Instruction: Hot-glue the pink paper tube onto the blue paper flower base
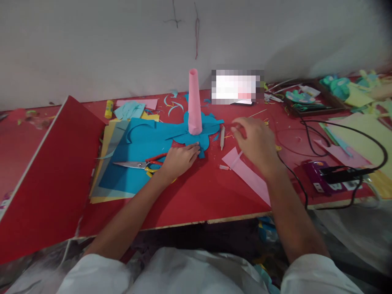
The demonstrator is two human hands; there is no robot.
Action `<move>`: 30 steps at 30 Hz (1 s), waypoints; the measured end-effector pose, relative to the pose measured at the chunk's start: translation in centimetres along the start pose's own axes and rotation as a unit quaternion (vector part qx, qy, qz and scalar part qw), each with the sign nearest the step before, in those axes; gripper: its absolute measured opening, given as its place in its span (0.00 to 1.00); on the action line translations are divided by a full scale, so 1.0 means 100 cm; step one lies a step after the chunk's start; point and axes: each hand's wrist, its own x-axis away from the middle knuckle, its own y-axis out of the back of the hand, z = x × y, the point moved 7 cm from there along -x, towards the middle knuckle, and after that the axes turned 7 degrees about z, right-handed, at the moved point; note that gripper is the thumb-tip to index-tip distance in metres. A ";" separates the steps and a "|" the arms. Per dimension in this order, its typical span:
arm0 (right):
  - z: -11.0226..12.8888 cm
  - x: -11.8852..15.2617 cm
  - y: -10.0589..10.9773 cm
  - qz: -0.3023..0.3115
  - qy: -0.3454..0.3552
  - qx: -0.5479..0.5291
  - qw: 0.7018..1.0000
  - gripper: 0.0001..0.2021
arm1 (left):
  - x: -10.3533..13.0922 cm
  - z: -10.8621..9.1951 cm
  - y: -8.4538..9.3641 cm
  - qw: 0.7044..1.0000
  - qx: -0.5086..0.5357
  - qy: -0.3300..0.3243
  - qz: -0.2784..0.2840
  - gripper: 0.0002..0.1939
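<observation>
A pink paper cone (194, 102), its narrow open end up, stands on a blue flower-shaped paper cutout (206, 143). My left hand (183, 161) lies fairly flat, its fingertips at the cutout's near edge. Beside that wrist, partly under the hand, are scissors (134, 164) with red and yellow handles, lying on blue paper sheets (122, 179). My right hand (256, 141) is raised right of the cone, fingers curled and thumb near the index finger; anything pinched there is too small to make out. Between the hands lie a whitish stick (222, 138) and a pink paper piece (246, 173).
An upright red board (55, 175) stands at left, near a yellow glue stick (109, 109). A pixelated screen (235, 87) leans by the wall. On the right are a dark tray (318, 108), a purple box (324, 177), black cables (306, 183) and another person's hand (382, 92).
</observation>
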 end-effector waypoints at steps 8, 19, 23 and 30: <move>0.054 -0.083 -0.073 -0.069 0.087 -0.256 0.960 0.30 | 0.003 0.003 0.003 0.998 0.035 -0.001 -0.044 0.20; 0.065 -0.119 -0.049 -0.080 0.143 -0.381 0.910 0.26 | 0.031 0.044 0.046 0.871 0.266 0.015 -0.412 0.13; 0.078 -0.104 -0.028 -0.086 0.158 -0.404 0.897 0.25 | 0.032 0.049 0.047 0.856 0.291 0.022 -0.428 0.15; 0.027 -0.090 -0.030 -0.150 0.047 -0.580 0.799 0.24 | 0.037 0.084 0.036 0.725 0.461 0.086 -0.504 0.20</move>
